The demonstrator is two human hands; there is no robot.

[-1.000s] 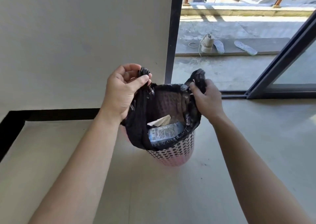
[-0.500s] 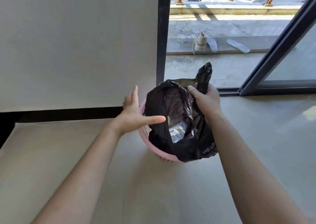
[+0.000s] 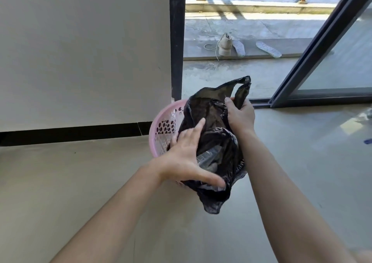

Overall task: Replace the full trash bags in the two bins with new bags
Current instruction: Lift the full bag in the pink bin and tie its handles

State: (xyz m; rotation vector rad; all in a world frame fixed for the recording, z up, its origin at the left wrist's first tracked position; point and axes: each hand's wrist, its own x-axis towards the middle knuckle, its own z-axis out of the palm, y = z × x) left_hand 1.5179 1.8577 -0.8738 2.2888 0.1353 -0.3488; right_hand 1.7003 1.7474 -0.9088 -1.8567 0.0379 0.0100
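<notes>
Black trash bag (image 3: pixel 213 118): centre of frame, bunched over the mouth of the pink perforated bin (image 3: pixel 161 120), its lower end hanging past the rim toward the bottom of the frame. A printed wrapper (image 3: pixel 208 157) shows inside it.

Right hand (image 3: pixel 239 116): fingers curled round the bag's upper handle, firm grip.

Left hand (image 3: pixel 185 158): fingers spread and straight, pressing the bag's side, not clasping.

Bin stands on the pale floor (image 3: pixel 100 182) by the wall. Upper centre, beyond the dark door frame (image 3: pixel 177 41): one shoe (image 3: pixel 225 45), two insoles (image 3: pixel 268 49).
</notes>
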